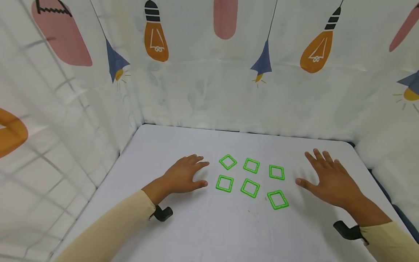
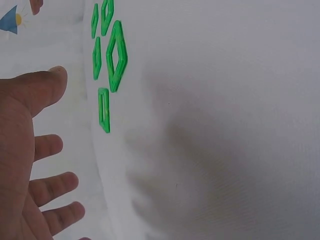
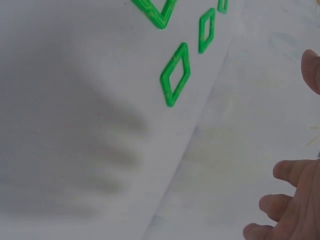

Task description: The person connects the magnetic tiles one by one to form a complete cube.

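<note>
Several green square frames lie flat on the white table in two loose rows, some turned at an angle. The back row has a left square frame (image 1: pixel 233 157), a middle one (image 1: pixel 258 166) and a right one (image 1: pixel 283 173). In the front row are a left square frame (image 1: pixel 217 182), a middle one (image 1: pixel 243 187) and a right one (image 1: pixel 286 205). My left hand (image 1: pixel 184 174) hovers left of them, fingers spread and holding nothing. Right of the frames my right hand (image 1: pixel 335 183) is also raised above the table, fingers spread, with nothing in it.
The white table (image 1: pixel 203 229) has rounded far corners. Behind it and along its sides hangs a white curtain (image 1: pixel 203 94) printed with lamps and bulbs. Small faint marks (image 1: pixel 253 213) show on the tabletop near the front row. A black wrist mount sits under each sleeve cuff.
</note>
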Tool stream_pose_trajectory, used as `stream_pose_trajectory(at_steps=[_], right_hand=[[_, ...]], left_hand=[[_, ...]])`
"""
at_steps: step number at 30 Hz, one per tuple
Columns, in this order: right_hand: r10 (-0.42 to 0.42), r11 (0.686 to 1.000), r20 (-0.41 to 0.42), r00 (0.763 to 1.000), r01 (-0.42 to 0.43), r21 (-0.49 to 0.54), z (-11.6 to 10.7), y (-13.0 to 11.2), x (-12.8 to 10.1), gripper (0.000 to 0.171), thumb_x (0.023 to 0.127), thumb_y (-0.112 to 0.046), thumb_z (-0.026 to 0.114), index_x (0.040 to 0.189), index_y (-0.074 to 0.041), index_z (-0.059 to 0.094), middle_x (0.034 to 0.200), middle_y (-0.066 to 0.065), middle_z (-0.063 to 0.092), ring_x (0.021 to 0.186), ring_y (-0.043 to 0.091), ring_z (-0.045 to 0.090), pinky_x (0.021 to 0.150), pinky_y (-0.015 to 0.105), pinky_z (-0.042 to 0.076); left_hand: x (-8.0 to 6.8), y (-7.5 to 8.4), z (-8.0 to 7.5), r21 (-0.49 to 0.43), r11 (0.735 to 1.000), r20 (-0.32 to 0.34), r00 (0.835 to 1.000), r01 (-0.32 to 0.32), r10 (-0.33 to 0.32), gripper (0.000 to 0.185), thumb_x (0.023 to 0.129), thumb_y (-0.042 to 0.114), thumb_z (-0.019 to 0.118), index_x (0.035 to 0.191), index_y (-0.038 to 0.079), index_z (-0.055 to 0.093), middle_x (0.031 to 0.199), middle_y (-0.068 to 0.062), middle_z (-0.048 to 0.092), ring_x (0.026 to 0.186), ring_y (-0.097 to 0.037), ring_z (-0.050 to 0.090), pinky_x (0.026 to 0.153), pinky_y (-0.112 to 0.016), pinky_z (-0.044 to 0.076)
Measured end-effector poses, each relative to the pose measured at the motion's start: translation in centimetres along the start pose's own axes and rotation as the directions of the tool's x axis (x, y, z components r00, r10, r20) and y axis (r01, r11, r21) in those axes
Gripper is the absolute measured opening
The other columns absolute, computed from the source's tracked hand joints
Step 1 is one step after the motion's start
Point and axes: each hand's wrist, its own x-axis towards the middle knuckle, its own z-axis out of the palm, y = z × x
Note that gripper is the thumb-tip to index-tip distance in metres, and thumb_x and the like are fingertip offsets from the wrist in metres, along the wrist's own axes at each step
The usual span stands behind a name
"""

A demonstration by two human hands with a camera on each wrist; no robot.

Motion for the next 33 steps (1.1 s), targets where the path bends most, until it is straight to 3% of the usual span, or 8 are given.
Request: stream_pose_trajectory(at_steps=[8,16,24,33], right_hand=[[-0.012,1.000,-0.027,1.000,0.013,0.019,0.4,-0.1,-0.1,0.103,0.094,-0.069,0.058,0.162,-0.003,0.021,0.162,0.032,0.021,0.149,0.054,0.012,0.118,0.067,0.005],[-0.025,0.999,-0.068,0.997,0.027,0.030,0.8,-0.8,0.2,0.100,0.091,-0.069,0.063,0.157,0.001,0.033,0.154,0.030,0.039,0.138,0.054,0.035,0.103,0.073,0.031],[-0.010,0.999,-0.051,0.999,0.012,0.046,1.5,-1.2,0.5,0.100,0.091,-0.072,0.059,0.155,0.001,0.036,0.153,0.027,0.042,0.136,0.051,0.038,0.102,0.071,0.035],[-0.022,0.999,-0.064,0.998,0.024,0.034,2.0,-1.8,0.7,0.097,0.091,-0.073,0.058,0.152,0.000,0.041,0.151,0.027,0.044,0.135,0.051,0.040,0.102,0.071,0.037]], left_hand=[[0.3,0.7,0.6,-0.003,1.000,0.022,1.000,-0.004,0.004,0.069,0.094,0.058,0.067,0.152,0.024,0.052,0.157,-0.004,0.044,0.148,-0.032,0.034,0.119,-0.051,0.027],[0.6,0.9,1.3,-0.041,0.999,0.039,0.999,-0.023,0.025,0.063,0.094,0.054,0.068,0.148,0.023,0.056,0.154,-0.006,0.048,0.146,-0.031,0.037,0.118,-0.052,0.027],[1.4,1.2,1.9,-0.057,0.998,0.054,0.998,-0.030,0.033,0.058,0.094,0.048,0.071,0.144,0.022,0.060,0.141,-0.003,0.057,0.136,-0.027,0.047,0.111,-0.048,0.039],[2.1,1.8,2.2,-0.036,0.999,0.072,0.997,-0.033,0.035,0.056,0.093,0.048,0.072,0.143,0.023,0.062,0.142,-0.003,0.055,0.136,-0.026,0.045,0.111,-0.047,0.039]])
